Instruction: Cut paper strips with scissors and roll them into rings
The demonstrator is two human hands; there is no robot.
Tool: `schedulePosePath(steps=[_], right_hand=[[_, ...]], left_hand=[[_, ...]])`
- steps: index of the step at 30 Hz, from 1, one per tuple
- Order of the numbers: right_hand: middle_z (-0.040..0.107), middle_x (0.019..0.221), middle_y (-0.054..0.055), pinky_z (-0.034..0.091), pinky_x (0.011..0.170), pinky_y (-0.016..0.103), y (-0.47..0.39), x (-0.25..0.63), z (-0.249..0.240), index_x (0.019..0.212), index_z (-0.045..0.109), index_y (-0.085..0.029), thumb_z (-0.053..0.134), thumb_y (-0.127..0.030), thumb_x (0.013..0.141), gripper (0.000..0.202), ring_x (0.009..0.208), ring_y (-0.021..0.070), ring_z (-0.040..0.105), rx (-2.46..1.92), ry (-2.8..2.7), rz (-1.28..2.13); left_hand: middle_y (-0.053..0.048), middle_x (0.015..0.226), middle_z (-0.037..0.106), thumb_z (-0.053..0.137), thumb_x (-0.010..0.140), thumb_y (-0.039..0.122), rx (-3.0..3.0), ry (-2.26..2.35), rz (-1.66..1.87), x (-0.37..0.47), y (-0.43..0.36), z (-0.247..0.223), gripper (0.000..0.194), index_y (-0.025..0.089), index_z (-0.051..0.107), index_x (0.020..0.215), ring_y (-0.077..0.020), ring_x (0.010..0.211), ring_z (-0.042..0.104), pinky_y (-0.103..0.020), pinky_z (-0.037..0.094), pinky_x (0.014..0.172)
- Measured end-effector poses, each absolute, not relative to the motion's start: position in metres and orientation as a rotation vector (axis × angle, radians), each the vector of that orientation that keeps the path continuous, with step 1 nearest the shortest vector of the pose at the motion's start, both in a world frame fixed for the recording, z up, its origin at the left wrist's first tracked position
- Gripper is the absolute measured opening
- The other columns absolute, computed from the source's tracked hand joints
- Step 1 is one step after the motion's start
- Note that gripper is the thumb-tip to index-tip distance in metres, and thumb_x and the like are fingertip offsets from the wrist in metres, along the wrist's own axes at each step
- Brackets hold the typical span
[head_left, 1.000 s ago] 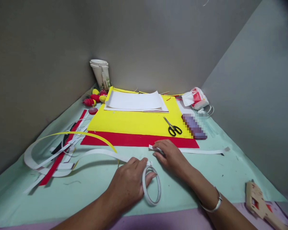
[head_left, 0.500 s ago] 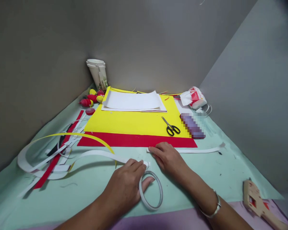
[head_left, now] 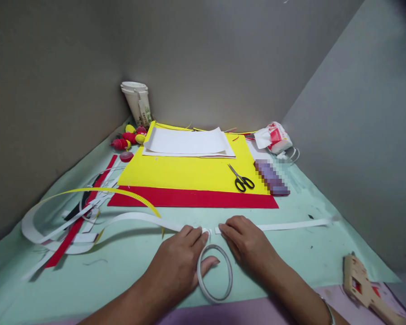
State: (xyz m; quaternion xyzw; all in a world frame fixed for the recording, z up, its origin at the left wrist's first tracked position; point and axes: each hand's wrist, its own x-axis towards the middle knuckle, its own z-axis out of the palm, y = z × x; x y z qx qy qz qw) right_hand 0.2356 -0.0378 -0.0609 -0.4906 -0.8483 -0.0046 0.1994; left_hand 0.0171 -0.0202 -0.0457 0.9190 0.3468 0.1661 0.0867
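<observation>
Head camera: a tape roll (head_left: 230, 277) rings the left thumb, and the left hand (head_left: 181, 255) pinches a curling white strip (head_left: 135, 217). Slightly apart, the right hand (head_left: 246, 239) grips a second strip (head_left: 291, 225) over the counter (head_left: 325, 257). Farther back, a tissue pack (head_left: 281, 140) has one tissue (head_left: 262, 138) poking out; behind left stands a white cup (head_left: 135, 104), its inside hidden.

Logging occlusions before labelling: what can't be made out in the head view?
All in the head view:
Curved white strip: part hidden by the left hand; exact grip unclear.
Straight white strip: stretch hidden by the right hand.
Bracelet: cut off by the bottom edge.
Glue gun: handle end cut off by the bottom edge.
Purple slab: blurred by pixel blocks.
Cup: fine print too small.
</observation>
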Motion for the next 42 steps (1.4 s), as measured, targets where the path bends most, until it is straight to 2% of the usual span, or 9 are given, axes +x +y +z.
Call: schedulePosePath(steps=[3, 9, 20, 42], right_hand=[[0.061, 0.088, 0.009, 0.044, 0.072, 0.032, -0.039, 0.233, -0.057, 0.109, 0.063, -0.017, 0.048, -0.011, 0.092, 0.024, 0.082, 0.02, 0.053, -1.374, -2.394, 0.009], [0.06, 0.085, 0.008, 0.042, 0.07, 0.031, -0.039, 0.229, -0.052, 0.102, 0.066, -0.018, 0.047, -0.013, 0.092, 0.022, 0.08, 0.0193, 0.051, -1.388, -2.405, 0.008], [0.058, 0.084, 0.009, 0.042, 0.069, 0.031, -0.038, 0.229, -0.053, 0.101, 0.066, -0.017, 0.044, -0.015, 0.093, 0.023, 0.079, 0.0193, 0.049, -1.342, -2.403, 0.047], [0.058, 0.083, 0.008, 0.042, 0.068, 0.031, -0.035, 0.228, -0.051, 0.101, 0.066, -0.018, 0.043, -0.017, 0.094, 0.023, 0.079, 0.0192, 0.05, -1.319, -2.399, 0.069]], left_hand=[[-0.012, 0.107, 0.067, 0.051, 0.09, 0.038, 2.751, 1.035, 0.445, 0.018, -0.021, -0.045, 0.037, 0.014, 0.06, 0.118, -0.027, 0.096, 0.059, -0.043, 0.055, 0.079], [-0.012, 0.108, 0.066, 0.05, 0.091, 0.038, 2.76, 1.043, 0.407, 0.019, -0.022, -0.043, 0.038, 0.015, 0.06, 0.119, -0.0274, 0.096, 0.058, -0.044, 0.054, 0.079], [-0.011, 0.107, 0.064, 0.051, 0.09, 0.038, 2.767, 1.051, 0.351, 0.02, -0.023, -0.043, 0.036, 0.018, 0.059, 0.119, -0.0279, 0.096, 0.058, -0.045, 0.053, 0.078], [-0.019, 0.118, 0.063, 0.06, 0.084, 0.038, 2.925, 1.123, 0.441, 0.024, -0.031, -0.056, 0.048, 0.009, 0.058, 0.122, -0.0321, 0.105, 0.059, -0.046, 0.052, 0.088]])
